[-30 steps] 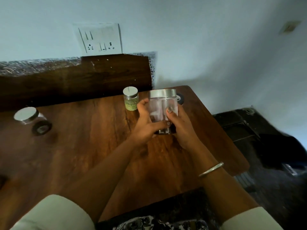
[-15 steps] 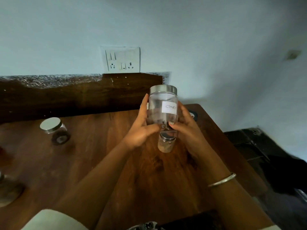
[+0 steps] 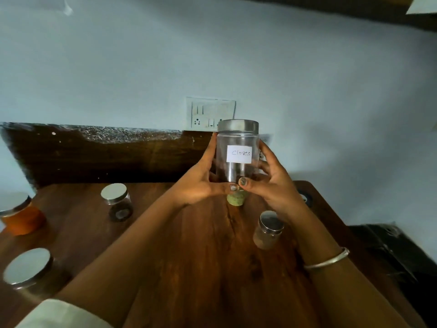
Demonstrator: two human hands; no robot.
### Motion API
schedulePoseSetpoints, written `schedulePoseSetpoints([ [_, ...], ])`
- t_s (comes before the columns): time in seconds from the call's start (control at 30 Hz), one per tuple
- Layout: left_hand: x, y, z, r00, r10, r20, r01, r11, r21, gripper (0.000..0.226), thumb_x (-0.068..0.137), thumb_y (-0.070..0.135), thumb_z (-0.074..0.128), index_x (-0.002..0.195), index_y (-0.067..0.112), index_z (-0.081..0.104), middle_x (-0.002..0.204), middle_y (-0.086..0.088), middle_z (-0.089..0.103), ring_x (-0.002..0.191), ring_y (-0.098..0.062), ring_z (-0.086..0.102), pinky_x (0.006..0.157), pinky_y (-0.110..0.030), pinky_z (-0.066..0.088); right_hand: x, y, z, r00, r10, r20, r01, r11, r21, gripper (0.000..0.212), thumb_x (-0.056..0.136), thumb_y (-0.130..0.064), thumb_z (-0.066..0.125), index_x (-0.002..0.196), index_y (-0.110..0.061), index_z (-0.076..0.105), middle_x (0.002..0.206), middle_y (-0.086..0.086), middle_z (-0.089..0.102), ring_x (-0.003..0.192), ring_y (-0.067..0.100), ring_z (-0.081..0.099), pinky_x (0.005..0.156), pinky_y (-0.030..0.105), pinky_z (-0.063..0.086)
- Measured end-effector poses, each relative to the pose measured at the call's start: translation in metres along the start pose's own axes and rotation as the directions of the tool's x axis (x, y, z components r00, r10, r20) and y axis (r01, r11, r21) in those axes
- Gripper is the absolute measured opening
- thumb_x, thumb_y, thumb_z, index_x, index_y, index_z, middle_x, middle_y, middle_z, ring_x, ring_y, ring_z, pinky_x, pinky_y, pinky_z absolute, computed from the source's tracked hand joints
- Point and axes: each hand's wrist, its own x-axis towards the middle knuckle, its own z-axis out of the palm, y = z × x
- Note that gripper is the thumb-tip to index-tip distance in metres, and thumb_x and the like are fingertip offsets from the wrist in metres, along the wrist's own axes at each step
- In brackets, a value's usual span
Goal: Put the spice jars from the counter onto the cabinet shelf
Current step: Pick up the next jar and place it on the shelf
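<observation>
I now have the cloves jar [image 3: 237, 159] lifted clear of the wooden counter [image 3: 189, 256]. A second ago it sat low, level with the green-spice jar [image 3: 235, 201]; now its steel lid reaches the lower right corner of the socket plate [image 3: 208, 112], and the handwritten label has turned to face me.

My left hand [image 3: 201, 183] and right hand [image 3: 272, 185] cup it from either side, fingers wrapped round the glass and thumbs meeting under its front edge.

The green-spice jar stands below the socket plate, half hidden behind my thumbs. A tan-powder jar [image 3: 268, 230] stands lower and to the right. A dark-spice jar [image 3: 117, 202], an orange-powder jar [image 3: 20, 216] and a steel-lidded jar [image 3: 27, 268] sit well off to the socket plate's lower left.

So I judge the pickup done and the carry upward begun. A dark wooden edge [image 3: 354, 8] shows far above the socket plate; whether that is the cabinet I cannot tell. Five jars wait.
</observation>
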Motion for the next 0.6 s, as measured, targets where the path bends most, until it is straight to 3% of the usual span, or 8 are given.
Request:
schedulePoseSetpoints([
  [0.1,0.002,0.008,-0.027,0.997,0.033,-0.067,-0.03,0.999,0.043,0.114,0.068,0.028,0.077,0.146,0.039,-0.005,0.131,0.023,0.046,0.118,-0.008,0.054,0.092,-0.031,0.051,0.02,-0.021,0.017,0.997,-0.069,-0.02,0.069,0.997,-0.043,0.107,0.053,-0.043,0.078,0.144,-0.041,0.023,0.12,-0.013,0.053,0.097,-0.005,0.06,0.071,0.014,0.053],
  [0.2,0.004,0.02,-0.058,0.988,0.064,-0.143,-0.051,0.994,0.092,0.108,0.071,0.022,0.076,0.144,0.044,0.0,0.127,0.002,0.054,0.112,-0.017,0.06,0.096,-0.04,0.048,0.042,-0.044,0.035,0.988,-0.147,-0.043,0.145,0.987,-0.063,0.102,0.057,-0.037,0.077,0.144,-0.038,0.024,0.113,-0.01,0.056,0.098,-0.006,0.06,0.071,0.011,0.051],
  [0.27,0.008,0.03,-0.078,0.979,0.096,-0.178,-0.071,0.987,0.143,0.105,0.073,0.019,0.076,0.143,0.046,0.002,0.124,-0.005,0.056,0.111,-0.017,0.06,0.097,-0.042,0.048,0.055,-0.06,0.046,0.982,-0.18,-0.062,0.172,0.978,-0.118,0.102,0.058,-0.04,0.077,0.144,-0.04,0.022,0.114,-0.007,0.057,0.105,0.003,0.059,0.079,0.017,0.052],
  [0.47,0.027,0.067,-0.131,0.938,0.22,-0.267,-0.132,0.941,0.31,0.09,0.082,0.021,0.068,0.144,0.044,0.007,0.147,-0.004,0.039,0.12,-0.024,0.055,0.094,-0.037,0.049,0.104,-0.104,0.071,0.931,-0.327,-0.161,0.283,0.927,-0.247,0.095,0.071,-0.033,0.077,0.145,-0.041,0.018,0.13,0.002,0.053,0.113,0.017,0.055,0.093,0.036,0.049],
  [0.6,0.049,0.095,-0.162,0.887,0.328,-0.324,-0.179,0.893,0.414,0.085,0.085,0.023,0.065,0.146,0.039,0.008,0.149,-0.002,0.035,0.123,-0.023,0.052,0.098,-0.033,0.043,0.142,-0.141,0.079,0.879,-0.435,-0.196,0.375,0.884,-0.278,0.091,0.073,-0.03,0.076,0.144,-0.04,0.021,0.131,0.002,0.053,0.104,0.014,0.058,0.077,0.017,0.047],
])
